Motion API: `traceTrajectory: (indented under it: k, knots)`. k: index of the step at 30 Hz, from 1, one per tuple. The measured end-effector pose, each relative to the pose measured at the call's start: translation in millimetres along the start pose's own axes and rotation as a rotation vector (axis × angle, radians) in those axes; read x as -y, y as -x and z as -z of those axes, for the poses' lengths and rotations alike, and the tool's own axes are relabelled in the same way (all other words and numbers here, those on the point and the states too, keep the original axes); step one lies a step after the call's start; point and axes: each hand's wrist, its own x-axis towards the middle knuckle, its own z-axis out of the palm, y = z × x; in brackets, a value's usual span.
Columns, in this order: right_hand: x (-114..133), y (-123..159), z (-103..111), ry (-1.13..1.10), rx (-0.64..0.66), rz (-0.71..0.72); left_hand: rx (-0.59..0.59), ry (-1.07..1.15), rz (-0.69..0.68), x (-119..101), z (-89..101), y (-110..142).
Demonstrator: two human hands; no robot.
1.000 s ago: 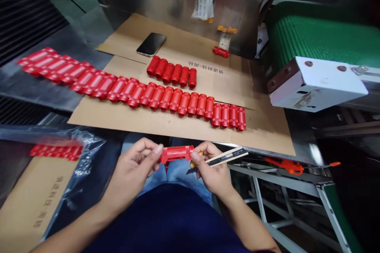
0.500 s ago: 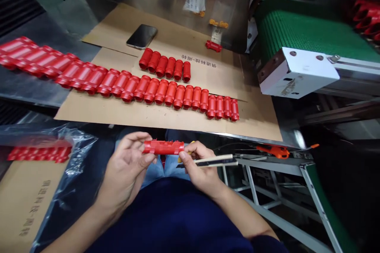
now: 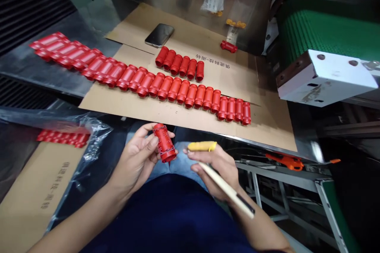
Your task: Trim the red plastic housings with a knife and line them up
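Observation:
My left hand (image 3: 141, 154) grips a short red plastic tube (image 3: 164, 142) between thumb and fingers, above my lap. The tube is tilted and has raised, dark-edged patterning along its side. To the right, apart from the tube, my right hand (image 3: 221, 168) is closed around a slim cream stick-like tool (image 3: 221, 184) with a black part near its lower end. What kind of tool it is I cannot make out. A yellow finger cover (image 3: 202, 146) sits on a finger of that hand. Beyond both hands, a long row of red tubes (image 3: 173, 89) lies on cardboard (image 3: 127, 104).
A shorter group of red tubes (image 3: 180, 65) lies behind the row, near a phone (image 3: 159, 34). One red piece (image 3: 228, 46) lies farther right. A green conveyor (image 3: 320, 27) with a white end bracket (image 3: 326, 79) stands at right. At lower left is a plastic-lined carton (image 3: 38, 189).
The red tube has turned from lying level to tilted upright in my left hand. My right hand has drawn away to the right, and its tool now points down toward my forearm.

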Motion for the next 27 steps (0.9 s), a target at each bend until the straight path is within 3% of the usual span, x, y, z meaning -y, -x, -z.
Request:
traceTrajectory:
  k: [3,19,27]
  knots:
    - [6.0,1.5,-3.5,-0.067,0.064,0.137,-0.011,0.013,0.024,3.2,-0.5,-0.2]
    - [-5.2,-0.2,-18.8,-0.147,0.083,0.129,-0.031,-0.034,-0.036,2.6,-3.9,1.4]
    - [-1.8,-1.6,-13.6,-0.113,0.084,0.07,-0.002,0.013,0.023,-0.8,-2.5,2.5]
